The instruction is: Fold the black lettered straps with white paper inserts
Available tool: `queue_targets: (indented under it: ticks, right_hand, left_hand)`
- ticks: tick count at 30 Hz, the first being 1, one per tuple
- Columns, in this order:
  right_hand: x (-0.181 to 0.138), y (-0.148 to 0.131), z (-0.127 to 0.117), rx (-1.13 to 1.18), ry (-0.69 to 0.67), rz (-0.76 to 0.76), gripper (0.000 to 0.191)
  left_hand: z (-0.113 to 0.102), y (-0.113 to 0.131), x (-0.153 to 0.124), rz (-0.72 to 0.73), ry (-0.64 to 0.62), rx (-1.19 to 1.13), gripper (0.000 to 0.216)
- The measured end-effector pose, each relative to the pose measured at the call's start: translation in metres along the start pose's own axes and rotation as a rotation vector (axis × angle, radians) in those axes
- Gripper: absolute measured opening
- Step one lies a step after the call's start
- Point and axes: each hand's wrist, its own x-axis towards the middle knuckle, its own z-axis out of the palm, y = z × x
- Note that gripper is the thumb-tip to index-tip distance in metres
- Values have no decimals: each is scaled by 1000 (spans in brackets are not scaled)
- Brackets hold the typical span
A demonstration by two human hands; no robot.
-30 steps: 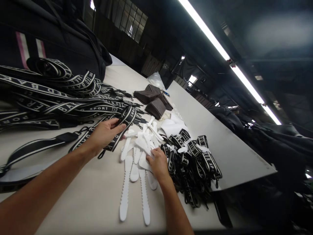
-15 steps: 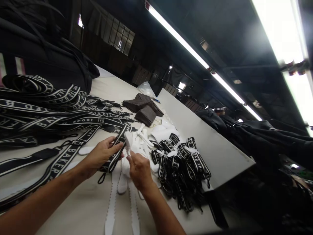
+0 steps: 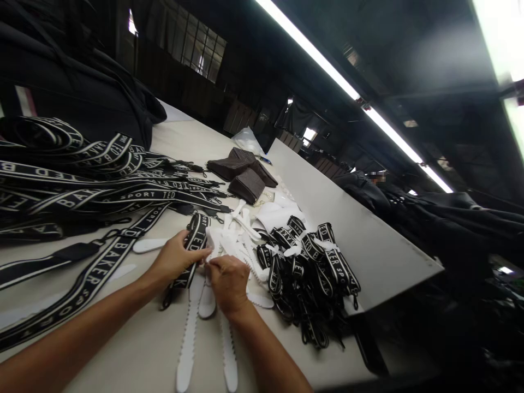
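left hand (image 3: 177,263): closed around the folded strap (image 3: 195,236), thumb on top, fingers underneath
right hand (image 3: 227,280): fingertips pinched on a white tie strip (image 3: 213,240), right up against the strap; knuckles face the wearer
hand spacing: fingertips of the two hands meet at the strap, forearms come in as a V
strap location: just above the worktop (image 3: 352,234), near its front edge, between the loose straps (image 3: 82,188) and the bundled straps (image 3: 313,262)
strap long axis: runs near-to-far, leaning slightly right
strap pointing: folded loop end points away from the wearer toward the brown pouches (image 3: 245,176); the tail end hangs toward the wearer below the left hand
strap face: white lettering up, too blurred here to read
tie strip axis: roughly parallel to the strap, far tip beside the loop end
white strips (image 3: 186,349): more lie flat under and ahead of the hands, most lengthwise near-to-far, serrated edges
loose straps: laid long across the left side, axis mostly left-right, "TED BAKER SPORT" readable
bundled straps: heap on the right, each tied with white
black bag (image 3: 85,95): far left, behind the loose straps
clear bag (image 3: 246,141): far end, past the pouches
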Motion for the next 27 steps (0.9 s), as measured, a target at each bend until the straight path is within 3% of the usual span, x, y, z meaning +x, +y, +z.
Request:
queue_targets:
  ticks: [2, 7, 11, 13, 16, 19, 22, 24, 27]
  right_hand:
    - [-2, 1, 4, 80, 35, 7, 13]
    - [1, 14, 3, 667, -49, 281, 17]
    - [0, 14, 0, 753, -140, 247, 28]
    - [-4, 8, 0, 664, -174, 134, 36]
    - [-7, 1, 1, 336, -107, -70, 46]
    - [-7, -3, -2, 52, 1, -200, 39]
    - [-6, -9, -13, -117, -9, -329, 34]
    - [-7, -15, -23, -194, -95, -446, 30]
    - [-8, -22, -37, -240, -247, -610, 27]
  left_hand:
    - [1, 2, -1, -29, 35, -23, 45]
    - [-2, 9, -4, -191, -22, -250, 49]
    - [-4, 9, -4, -255, -71, -384, 55]
    - [-3, 8, -5, -252, -74, -436, 58]
    - [-2, 10, -6, -219, -67, -490, 59]
    - [-5, 18, -9, -153, -102, -518, 57]
    - [-14, 27, -10, -59, -156, -503, 53]
    - [-23, 30, -8, -8, -253, -441, 47]
    - [-37, 30, -4, -25, -542, -321, 40]
